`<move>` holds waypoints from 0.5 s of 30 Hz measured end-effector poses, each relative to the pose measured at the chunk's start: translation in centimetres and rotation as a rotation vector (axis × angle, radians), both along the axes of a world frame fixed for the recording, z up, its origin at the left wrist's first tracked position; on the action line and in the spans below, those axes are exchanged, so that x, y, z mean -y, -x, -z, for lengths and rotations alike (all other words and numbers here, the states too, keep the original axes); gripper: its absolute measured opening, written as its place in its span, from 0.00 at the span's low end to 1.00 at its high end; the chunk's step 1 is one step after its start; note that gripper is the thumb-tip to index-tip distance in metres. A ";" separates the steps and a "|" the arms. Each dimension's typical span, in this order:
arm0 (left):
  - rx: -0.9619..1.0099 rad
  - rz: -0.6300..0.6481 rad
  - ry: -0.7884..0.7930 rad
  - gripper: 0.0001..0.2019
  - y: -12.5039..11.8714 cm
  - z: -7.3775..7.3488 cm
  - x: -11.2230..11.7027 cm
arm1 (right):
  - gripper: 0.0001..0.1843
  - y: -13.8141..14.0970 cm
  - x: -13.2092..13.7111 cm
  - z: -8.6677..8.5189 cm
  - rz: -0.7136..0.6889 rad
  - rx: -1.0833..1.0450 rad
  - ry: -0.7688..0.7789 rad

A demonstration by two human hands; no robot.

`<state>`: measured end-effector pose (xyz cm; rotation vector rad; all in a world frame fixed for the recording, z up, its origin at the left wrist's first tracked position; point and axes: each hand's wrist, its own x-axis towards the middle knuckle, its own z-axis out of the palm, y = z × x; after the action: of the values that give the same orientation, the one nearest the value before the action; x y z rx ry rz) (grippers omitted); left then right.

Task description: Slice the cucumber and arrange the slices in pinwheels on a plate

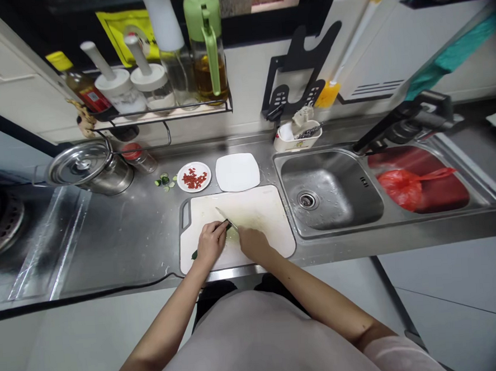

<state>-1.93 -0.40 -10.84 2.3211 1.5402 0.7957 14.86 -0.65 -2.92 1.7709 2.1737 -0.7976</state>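
Observation:
My right hand is closed around the handle of a kitchen knife, its blade pointing up and left over the white cutting board. Beside the blade, my left hand presses a cucumber down on the board, fingers bent over it. One dark green end shows below the left palm, and another bit shows at the fingertips by the knife; the middle is hidden. A wet, pale green patch marks the board around the knife. Behind the board stand a square white plate and a small round plate bearing chopped red pieces.
Several green scraps lie on the counter. At left stand a lidded steel pot and a red-capped jar. A condiment rack hangs above. A double sink is at right, with a red plastic bag in its far basin.

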 end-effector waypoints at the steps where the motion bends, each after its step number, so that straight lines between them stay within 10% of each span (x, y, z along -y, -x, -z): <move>1: 0.000 0.000 -0.001 0.15 0.0 0.0 0.0 | 0.18 0.0 0.0 0.1 -0.002 -0.006 -0.001; 15: -0.008 -0.003 -0.008 0.15 0.1 0.3 0.1 | 0.17 1.2 -1.4 2.7 0.006 -0.057 -0.081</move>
<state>-2.00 -0.45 -11.13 2.3311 1.5468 0.7946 13.68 0.80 -5.67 1.8153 2.2685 -0.7804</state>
